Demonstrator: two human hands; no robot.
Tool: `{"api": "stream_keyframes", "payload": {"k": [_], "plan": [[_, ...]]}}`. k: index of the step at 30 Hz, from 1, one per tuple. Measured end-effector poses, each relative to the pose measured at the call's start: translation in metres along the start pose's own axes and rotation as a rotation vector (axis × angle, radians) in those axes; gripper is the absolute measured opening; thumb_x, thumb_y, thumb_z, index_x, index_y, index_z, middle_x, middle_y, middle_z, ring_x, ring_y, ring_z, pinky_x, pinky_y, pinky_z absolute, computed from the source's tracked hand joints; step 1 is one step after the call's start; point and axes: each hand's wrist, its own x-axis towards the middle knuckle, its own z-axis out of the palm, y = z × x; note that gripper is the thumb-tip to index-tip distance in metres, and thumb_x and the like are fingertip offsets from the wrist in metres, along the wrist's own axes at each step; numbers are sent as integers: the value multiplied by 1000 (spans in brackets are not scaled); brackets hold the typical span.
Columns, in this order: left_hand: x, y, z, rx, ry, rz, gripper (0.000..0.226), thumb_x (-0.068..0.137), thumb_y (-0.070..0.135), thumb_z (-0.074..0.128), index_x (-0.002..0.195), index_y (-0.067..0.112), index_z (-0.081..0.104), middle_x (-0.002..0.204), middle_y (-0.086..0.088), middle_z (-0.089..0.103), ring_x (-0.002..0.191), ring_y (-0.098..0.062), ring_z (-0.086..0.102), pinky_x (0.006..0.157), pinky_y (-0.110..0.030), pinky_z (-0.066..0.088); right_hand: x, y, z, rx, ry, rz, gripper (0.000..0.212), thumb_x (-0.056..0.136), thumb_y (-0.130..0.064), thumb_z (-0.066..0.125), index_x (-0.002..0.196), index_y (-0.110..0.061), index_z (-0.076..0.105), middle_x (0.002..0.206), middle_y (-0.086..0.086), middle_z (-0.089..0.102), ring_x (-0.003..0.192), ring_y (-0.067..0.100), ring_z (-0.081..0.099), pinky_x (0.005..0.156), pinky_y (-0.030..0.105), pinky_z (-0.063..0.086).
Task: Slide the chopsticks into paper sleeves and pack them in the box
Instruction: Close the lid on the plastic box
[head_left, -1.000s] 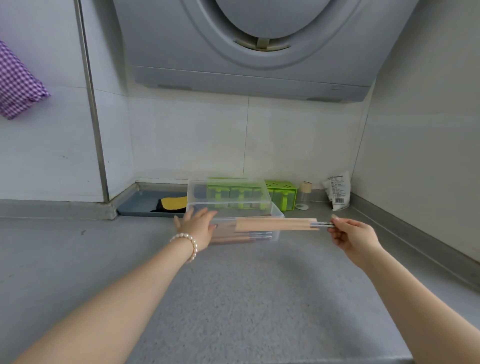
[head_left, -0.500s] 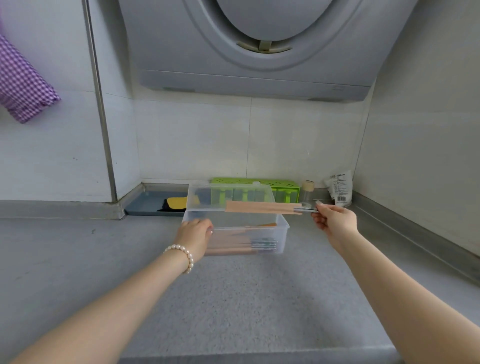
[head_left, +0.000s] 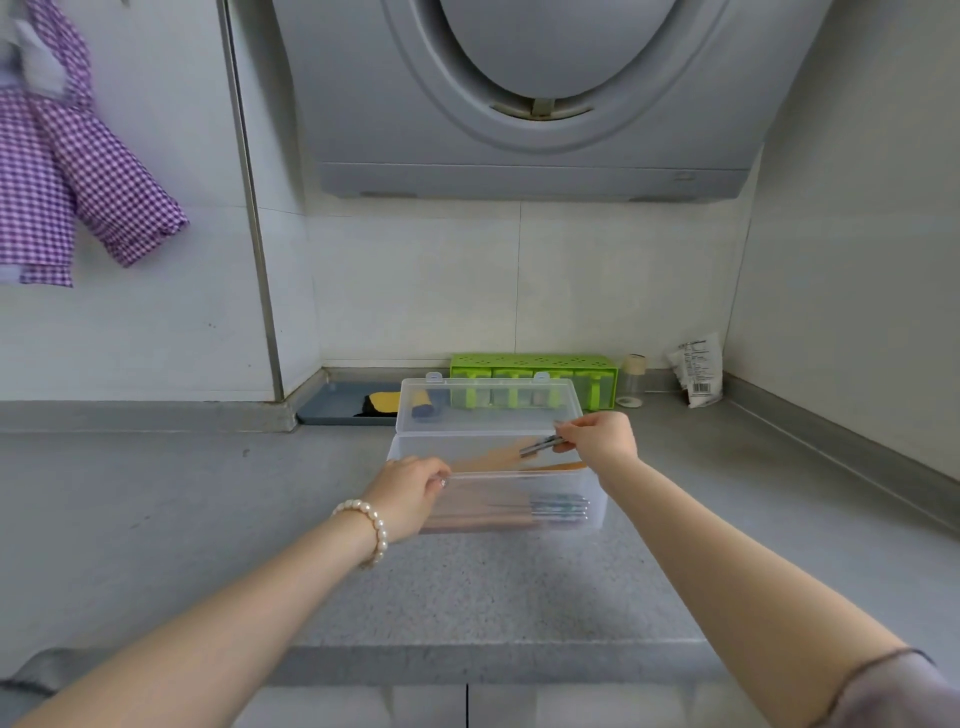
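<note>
The right hand (head_left: 597, 439) pinches the metal ends of sleeved chopsticks (head_left: 498, 457), now lowered slantwise into the clear box (head_left: 592, 499) instead of above it. The left hand (head_left: 410, 491) curls over the box's near-left rim. More sleeved pairs (head_left: 509, 512) lie inside. Bare grey surface (head_left: 156, 493) lies left and right.

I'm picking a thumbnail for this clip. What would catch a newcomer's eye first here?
Centre stage is the clear plastic box on the grey counter, lid up, with sleeved chopsticks stacked inside. The right hand pinches the metal ends of another sleeved pair, tilting it into the box, while the left hand grips the front left rim. Next, the purple checked garment hanging top left.
</note>
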Motion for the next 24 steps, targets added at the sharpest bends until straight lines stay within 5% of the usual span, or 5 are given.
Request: {"api": "stream_keyframes", "payload": {"k": [5,8,15,19,24], "plan": [[4,7,-10,118,182,-51,30,96,31,40,116,24,61,122,-1,56,117,-23,43,97,-33,38,-1,2,-5,-449,33,-55,27,85,-41,62,78,-18,73,71,0,63,90,23,56,90,36,31],[19,5,-15,90,291,-120,33,96,33,39,123,25,55,131,-1,51,123,-25,37,100,-34,34,-2,8,-10,-653,76,-198,29,88,-43,57,100,-21,71,108,6,57,118,28,39,93,37,30],[57,7,-31,-198,269,-349,42,99,32,32,128,4,46,126,-15,55,119,-34,47,98,-37,34,17,13,-16,-304,7,-71,43,99,-31,30,123,-2,52,125,20,53,112,36,49,93,38,40],[74,1,-28,-512,204,-480,58,98,44,26,117,-4,51,97,-17,59,89,-32,55,79,-34,42,23,7,-12,-179,-103,44,51,100,-35,27,130,3,44,130,20,50,120,35,47,98,39,37],[80,1,-17,-731,206,-553,62,98,45,24,132,-4,41,101,-12,52,98,-27,45,86,-31,32,31,13,-2,-242,-193,-49,54,100,-40,26,135,-1,40,132,18,50,119,33,48,102,40,38]]}}
